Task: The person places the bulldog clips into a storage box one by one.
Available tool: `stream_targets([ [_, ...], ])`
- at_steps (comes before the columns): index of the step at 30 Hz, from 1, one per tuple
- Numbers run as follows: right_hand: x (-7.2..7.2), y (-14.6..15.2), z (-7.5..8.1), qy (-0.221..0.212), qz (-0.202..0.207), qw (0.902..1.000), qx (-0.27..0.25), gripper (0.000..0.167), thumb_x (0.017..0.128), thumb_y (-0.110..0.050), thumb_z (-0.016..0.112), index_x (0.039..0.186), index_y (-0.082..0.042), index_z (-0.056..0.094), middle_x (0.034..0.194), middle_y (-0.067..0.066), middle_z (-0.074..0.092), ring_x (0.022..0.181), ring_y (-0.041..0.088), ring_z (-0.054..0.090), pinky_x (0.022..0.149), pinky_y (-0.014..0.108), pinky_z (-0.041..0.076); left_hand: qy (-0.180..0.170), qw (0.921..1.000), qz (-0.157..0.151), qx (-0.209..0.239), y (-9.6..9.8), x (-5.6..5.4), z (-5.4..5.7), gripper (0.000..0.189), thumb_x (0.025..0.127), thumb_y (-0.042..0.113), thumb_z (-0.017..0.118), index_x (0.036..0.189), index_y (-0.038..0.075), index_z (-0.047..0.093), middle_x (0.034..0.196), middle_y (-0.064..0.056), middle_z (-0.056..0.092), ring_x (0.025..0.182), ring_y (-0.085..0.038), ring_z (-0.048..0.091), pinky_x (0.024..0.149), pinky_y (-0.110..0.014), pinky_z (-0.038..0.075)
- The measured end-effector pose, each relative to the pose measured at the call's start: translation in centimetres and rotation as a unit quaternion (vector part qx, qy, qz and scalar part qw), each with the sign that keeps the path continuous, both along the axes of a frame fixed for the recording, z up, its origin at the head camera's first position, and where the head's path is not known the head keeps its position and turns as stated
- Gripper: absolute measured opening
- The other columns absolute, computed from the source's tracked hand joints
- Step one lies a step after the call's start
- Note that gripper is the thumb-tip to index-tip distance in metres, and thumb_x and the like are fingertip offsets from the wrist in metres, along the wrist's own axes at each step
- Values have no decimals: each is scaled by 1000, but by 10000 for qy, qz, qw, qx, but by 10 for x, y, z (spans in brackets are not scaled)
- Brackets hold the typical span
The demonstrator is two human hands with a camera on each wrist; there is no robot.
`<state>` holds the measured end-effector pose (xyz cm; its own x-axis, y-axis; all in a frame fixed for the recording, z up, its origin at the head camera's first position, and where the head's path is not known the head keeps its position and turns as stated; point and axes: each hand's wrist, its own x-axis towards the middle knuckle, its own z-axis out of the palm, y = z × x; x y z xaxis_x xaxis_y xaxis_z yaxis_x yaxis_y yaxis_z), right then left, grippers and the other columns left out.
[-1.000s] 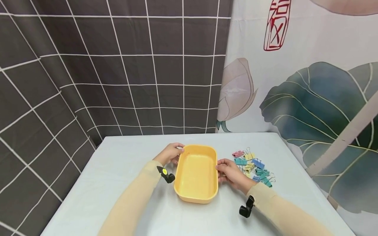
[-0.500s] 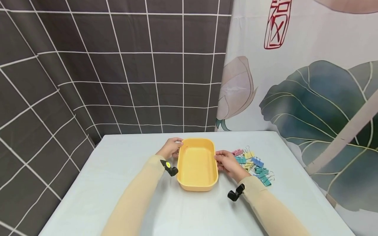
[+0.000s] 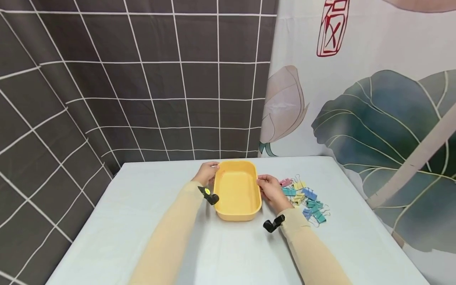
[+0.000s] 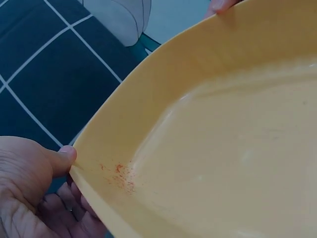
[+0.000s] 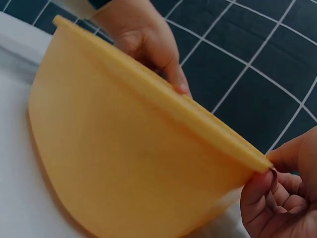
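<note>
Between both hands is a yellow rectangular plastic tray [image 3: 238,192] with rounded corners and nothing inside it. My left hand [image 3: 206,173] grips its rim near the far left corner; in the left wrist view the thumb of the left hand [image 4: 29,173] lies on the rim, beside small red specks on the inner wall. The right hand [image 3: 271,192] pinches the rim on the right side, and in the right wrist view the fingers of that hand [image 5: 287,188] curl beneath the edge of the tray [image 5: 119,139].
To the right of the right hand lies a pile of binder clips [image 3: 308,200] in pink, yellow, blue and teal. A white cloth covers the table [image 3: 142,221]. Dark gridded fabric [image 3: 160,79] hangs at the back and left, a lotus-print cloth [image 3: 370,118] at the right.
The tray has moved away from the body, toward the back of the table, with both hands still holding its rim. The binder clips keep their place on the table.
</note>
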<state>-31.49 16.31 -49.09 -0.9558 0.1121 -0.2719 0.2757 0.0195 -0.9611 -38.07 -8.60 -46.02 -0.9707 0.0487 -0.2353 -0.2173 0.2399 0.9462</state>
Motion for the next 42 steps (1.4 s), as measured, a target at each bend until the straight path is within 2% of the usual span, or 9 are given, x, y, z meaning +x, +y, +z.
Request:
stream_targets([
  [3,-5,-3,2,-9,-127,9999,83,31,104,-17,53,131,-2,56,118,14,57,95,20,56,72,23,54,72,9998,161,-78,2,-7,-1,33,104,12,55,136,4,62,98,-18,72,46,-8,48,40,-18,40],
  [6,-9,-6,4,8,-207,9997,117,32,105,-17,52,132,-2,56,119,15,57,95,20,56,72,24,54,50,9995,304,-114,3,-12,-1,33,104,13,55,135,5,64,97,-19,72,40,-8,38,37,-19,35],
  [13,-12,-13,7,8,-301,9995,44,31,105,-17,52,131,-3,57,113,14,58,82,16,56,62,22,52,4,9985,547,91,2,-14,1,32,104,13,57,133,6,66,110,-21,72,47,-9,48,40,-19,39],
  [16,-11,-13,6,45,-300,9995,4,31,105,-17,52,132,-3,58,112,14,59,80,16,56,61,22,52,22,9978,657,58,1,-11,2,30,103,14,60,131,6,67,101,-19,72,44,-8,41,39,-19,35],
  [20,-11,-13,6,82,-313,9994,91,32,105,-18,51,133,-4,57,115,15,59,80,16,57,60,23,51,15,9975,705,-43,-1,-12,-1,30,102,19,62,128,5,68,97,-15,72,48,-10,47,40,-18,36],
  [25,-11,-13,6,30,-287,9995,145,33,106,-19,51,134,-4,56,119,15,58,85,18,57,63,24,52,-7,9984,555,86,-6,-10,-4,33,102,22,63,130,6,66,108,-15,73,74,-16,66,47,-17,43],
  [30,-9,-13,4,-18,-249,9997,-8,33,105,-18,51,135,-4,55,121,15,58,92,20,57,68,24,53,-213,9993,87,302,-14,0,-5,37,103,16,60,137,1,59,119,-16,69,90,-21,68,61,-22,55],
  [36,-8,-11,1,1,-309,9994,-125,34,105,-17,52,135,-3,55,119,15,57,89,20,56,64,23,51,-530,9969,-316,488,-21,13,-1,45,101,7,59,145,3,51,122,-21,66,92,-24,66,63,-23,56],
  [42,-7,-9,5,-82,-374,9992,-74,34,105,-19,51,136,-5,55,123,15,57,97,23,57,71,25,54,-805,9942,-370,616,-25,22,-2,54,96,3,64,148,11,51,115,-18,66,87,-22,63,66,-26,57],
])
